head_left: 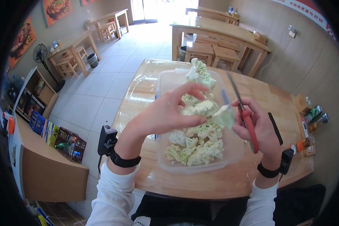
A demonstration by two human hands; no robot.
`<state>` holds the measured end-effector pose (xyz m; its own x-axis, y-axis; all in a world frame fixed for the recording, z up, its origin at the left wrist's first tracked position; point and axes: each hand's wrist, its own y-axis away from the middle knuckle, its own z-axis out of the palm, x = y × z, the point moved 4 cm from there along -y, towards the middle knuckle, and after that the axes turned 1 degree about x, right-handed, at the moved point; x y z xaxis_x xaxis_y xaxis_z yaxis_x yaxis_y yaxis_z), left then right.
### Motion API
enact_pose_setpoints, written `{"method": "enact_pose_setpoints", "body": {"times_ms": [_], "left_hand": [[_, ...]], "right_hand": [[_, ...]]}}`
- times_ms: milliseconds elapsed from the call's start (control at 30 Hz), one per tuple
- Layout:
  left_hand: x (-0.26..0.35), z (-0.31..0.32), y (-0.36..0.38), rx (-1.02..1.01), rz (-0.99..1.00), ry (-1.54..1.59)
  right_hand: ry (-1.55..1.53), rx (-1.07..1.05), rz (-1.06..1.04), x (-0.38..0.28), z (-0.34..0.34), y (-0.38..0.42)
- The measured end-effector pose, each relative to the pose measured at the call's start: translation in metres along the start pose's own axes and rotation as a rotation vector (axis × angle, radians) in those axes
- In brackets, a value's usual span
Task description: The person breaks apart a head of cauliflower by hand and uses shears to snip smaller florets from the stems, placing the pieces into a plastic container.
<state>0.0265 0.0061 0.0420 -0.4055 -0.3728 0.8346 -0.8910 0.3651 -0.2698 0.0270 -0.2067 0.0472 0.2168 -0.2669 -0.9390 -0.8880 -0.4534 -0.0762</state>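
Note:
A translucent plastic tub [164, 158] full of cut cauliflower florets [205, 150] stands on the wooden table in front of me. Over its left half is my left hand [169, 109], thumb and fingers spread in a wide curve, with florets showing in the gap between them. My right hand [258, 122], over the tub's right edge, is closed around red-handled scissors [248, 126], their blades apart and pointing up and away. A pale cauliflower piece [225, 117] is at the fingertips of that hand, on its left side.
Sauce bottles and a tissue box [303, 103] line the table's right edge. A dark, narrow object [275, 129] lies just beyond my right hand. Other wooden tables [214, 30] and stools stand farther off, with a cabinet [52, 177] on the left.

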Motion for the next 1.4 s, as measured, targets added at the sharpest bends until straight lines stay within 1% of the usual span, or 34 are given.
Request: {"method": "enact_pose_setpoints", "body": {"times_ms": [33, 67, 100, 133, 167, 200, 233, 267, 300, 333, 400, 467, 500, 567, 600, 633, 667, 700, 733, 833, 867, 900, 933, 1000, 1067, 1133, 1267, 1333, 1400], "left_hand": [[0.000, -0.002, 0.000, 0.001, -0.003, 0.000], [-0.003, -0.005, -0.001, 0.022, -0.073, 0.130], [-0.006, -0.006, -0.001, 0.041, -0.143, 0.261], [-0.006, -0.005, -0.001, 0.040, -0.143, 0.260], [-0.004, -0.002, -0.003, 0.028, -0.093, 0.419], [-0.002, 0.001, -0.004, 0.015, -0.042, 0.578], [-0.001, 0.005, -0.006, 0.012, -0.040, 0.579], [0.001, 0.011, -0.006, 0.028, 0.021, 0.669], [0.004, 0.015, -0.006, 0.045, 0.082, 0.759], [0.005, 0.019, -0.006, 0.042, 0.081, 0.761], [0.010, 0.024, -0.006, 0.027, 0.121, 0.612], [0.004, 0.027, -0.007, 0.019, 0.096, 0.599], [-0.002, 0.028, -0.007, 0.013, 0.085, 0.605], [-0.005, 0.025, -0.005, 0.004, 0.077, 0.609], [-0.003, 0.023, -0.002, -0.022, 0.118, 0.478], [0.000, 0.023, 0.000, -0.048, 0.157, 0.348], [0.004, 0.027, 0.000, -0.052, 0.158, 0.348], [0.005, 0.033, -0.001, -0.062, 0.088, 0.430], [0.005, 0.036, -0.001, -0.071, 0.018, 0.510], [0.008, 0.024, -0.003, -0.040, -0.028, 0.599], [0.008, 0.022, -0.003, -0.031, -0.024, 0.592], [0.008, 0.016, -0.003, 0.039, 0.029, 0.614], [0.009, 0.010, -0.002, 0.111, 0.082, 0.634], [0.014, 0.000, 0.001, 0.170, 0.074, 0.656], [0.013, -0.006, 0.003, 0.218, 0.062, 0.683], [0.008, -0.008, 0.004, 0.264, 0.000, 0.578], [0.012, -0.005, 0.004, 0.294, 0.005, 0.476], [0.022, -0.006, 0.006, 0.421, 0.101, 0.351], [0.015, -0.001, 0.005, 0.455, 0.103, 0.326]], "right_hand": [[0.088, 0.021, -0.020, 0.002, -0.001, 0.000], [0.086, 0.019, -0.020, 0.005, 0.001, -0.002], [-0.010, 0.055, -0.032, 0.007, 0.003, -0.003], [-0.106, 0.093, -0.044, 0.007, 0.005, -0.004], [-0.106, 0.094, -0.044, 0.006, 0.012, -0.003], [-0.200, 0.066, -0.021, 0.005, 0.023, -0.002], [-0.293, 0.040, 0.001, 0.004, 0.032, 0.000], [-0.292, 0.044, 0.002, 0.004, 0.038, 0.002], [-0.372, -0.010, -0.020, 0.003, 0.046, 0.004], [-0.452, -0.064, -0.041, 0.003, 0.053, 0.005], [-0.455, -0.061, -0.045, 0.002, 0.058, 0.005], [-0.590, 0.034, -0.003, 0.004, 0.058, 0.003], [-0.590, 0.035, -0.004, 0.004, 0.056, 0.003], [-0.650, 0.132, -0.004, 0.006, 0.047, 0.002], [-0.650, 0.135, -0.006, 0.006, 0.045, 0.001], [-0.619, 0.211, -0.096, 0.006, 0.040, 0.000], [-0.585, 0.287, -0.184, 0.004, 0.036, 0.001], [-0.495, 0.325, -0.227, 0.002, 0.034, 0.003], [-0.495, 0.326, -0.228, 0.000, 0.032, 0.004], [-0.438, 0.295, -0.185, -0.001, 0.023, 0.006], [-0.223, 0.290, -0.241, -0.003, 0.017, 0.008], [-0.008, 0.281, -0.298, -0.005, 0.012, 0.009], [-0.010, 0.269, -0.309, -0.006, 0.007, 0.010], [0.398, 0.269, -0.474, -0.019, 0.004, 0.016], [0.381, 0.275, -0.462, -0.024, 0.003, 0.017], [0.540, 0.262, -0.397, -0.024, 0.004, 0.018], [0.506, 0.265, -0.337, -0.018, 0.009, 0.015], [0.484, 0.247, -0.311, -0.017, 0.012, 0.014], [0.454, 0.257, -0.310, -0.015, 0.016, 0.014]]}}
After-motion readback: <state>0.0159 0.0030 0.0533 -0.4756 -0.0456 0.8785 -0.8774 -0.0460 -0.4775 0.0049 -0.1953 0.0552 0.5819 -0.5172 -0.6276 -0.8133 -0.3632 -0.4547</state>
